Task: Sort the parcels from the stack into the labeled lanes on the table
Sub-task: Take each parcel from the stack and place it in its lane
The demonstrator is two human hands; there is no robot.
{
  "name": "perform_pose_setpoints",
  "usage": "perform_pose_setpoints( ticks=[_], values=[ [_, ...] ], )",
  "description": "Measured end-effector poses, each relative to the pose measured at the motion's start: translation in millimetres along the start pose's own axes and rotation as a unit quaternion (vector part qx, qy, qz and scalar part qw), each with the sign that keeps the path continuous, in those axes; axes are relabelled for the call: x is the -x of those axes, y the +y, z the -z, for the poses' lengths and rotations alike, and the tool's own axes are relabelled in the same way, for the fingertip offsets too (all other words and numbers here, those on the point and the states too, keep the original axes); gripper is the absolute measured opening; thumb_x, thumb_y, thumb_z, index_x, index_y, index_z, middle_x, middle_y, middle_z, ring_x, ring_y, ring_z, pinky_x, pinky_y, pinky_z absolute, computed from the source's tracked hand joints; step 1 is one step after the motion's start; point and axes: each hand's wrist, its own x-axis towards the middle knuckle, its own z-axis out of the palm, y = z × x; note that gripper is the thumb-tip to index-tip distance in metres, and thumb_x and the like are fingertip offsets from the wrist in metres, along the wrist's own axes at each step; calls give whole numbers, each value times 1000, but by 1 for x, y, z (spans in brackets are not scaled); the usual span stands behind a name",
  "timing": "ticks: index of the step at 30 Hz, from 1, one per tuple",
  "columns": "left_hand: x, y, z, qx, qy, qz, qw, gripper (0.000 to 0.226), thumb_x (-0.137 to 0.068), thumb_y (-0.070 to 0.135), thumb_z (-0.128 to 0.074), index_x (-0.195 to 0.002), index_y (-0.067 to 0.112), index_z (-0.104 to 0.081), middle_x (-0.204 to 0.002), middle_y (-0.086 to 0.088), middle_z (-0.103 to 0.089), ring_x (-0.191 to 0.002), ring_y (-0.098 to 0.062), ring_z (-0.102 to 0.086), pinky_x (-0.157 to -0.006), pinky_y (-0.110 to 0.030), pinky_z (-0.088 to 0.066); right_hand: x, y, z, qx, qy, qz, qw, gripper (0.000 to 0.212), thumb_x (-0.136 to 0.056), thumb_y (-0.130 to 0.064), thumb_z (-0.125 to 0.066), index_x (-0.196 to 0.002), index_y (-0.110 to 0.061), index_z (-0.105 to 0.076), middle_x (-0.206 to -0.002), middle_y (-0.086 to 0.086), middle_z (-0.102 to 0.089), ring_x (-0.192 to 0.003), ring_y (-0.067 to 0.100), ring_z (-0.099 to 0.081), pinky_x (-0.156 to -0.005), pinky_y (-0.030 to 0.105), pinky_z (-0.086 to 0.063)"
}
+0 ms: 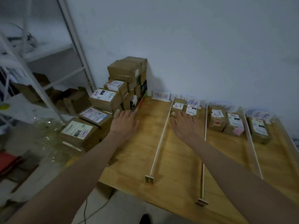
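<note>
A stack of brown cardboard parcels (127,73) with white shipping labels rises at the table's far left corner and steps down to the left. My left hand (124,123) stretches flat toward the stack's base, holding nothing. My right hand (184,125) reaches into the second lane, fingers straight, just short of two small parcels (185,108) at its far end. White strips (161,136) divide the wooden table (145,159) into lanes with handwritten paper labels (161,95) against the wall. Two parcels (226,120) lie in the third lane and one parcel (260,129) in the fourth.
A white metal shelving frame (48,94) with open cardboard boxes stands at the left. Crumpled clear plastic (47,143) lies on the floor beside the stack. A red object (8,160) sits at the lower left. A cable (87,212) runs below the table's front edge.
</note>
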Motion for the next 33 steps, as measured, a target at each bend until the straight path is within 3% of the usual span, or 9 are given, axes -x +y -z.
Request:
perform_pose_setpoints(
  ticks=[3,12,22,33],
  values=[
    [15,-37,11,-4,16,22,1000,49,-99,47,-31,-132,17,-51,-135,-5,-54,-129,-24,-47,-112,-41,-33,-1,-35,1,-31,-8,9,999,46,-102,-42,-33,-142,-20,-43,-140,8,-53,-130,30,-48,-109,46,-33],
    [-6,-141,18,14,31,69,997,55,-100,50,-35,-140,15,-48,-146,-7,-49,-134,-26,-44,-116,-43,-29,-46,-136,-14,-69,-17,21,997,46,-103,-42,-33,-139,-14,-43,-136,11,-55,-127,32,-50,-104,46,-36],
    [-113,-250,14,10,13,-2,1000,54,-102,48,-31,-142,15,-44,-143,-7,-48,-132,-26,-44,-114,-43,-30,-139,-236,-42,-105,6,-40,994,42,-103,-40,-37,-132,-11,-47,-131,14,-57,-121,34,-54,-97,46,-42],
    [-242,-280,33,60,54,-55,995,53,-103,46,-30,-139,10,-47,-140,-11,-51,-129,-27,-48,-110,-42,-33,-228,-259,-29,-112,30,-136,984,51,-103,-41,-36,-144,-11,-38,-140,15,-51,-127,34,-49,-104,48,-39]
  ],
)
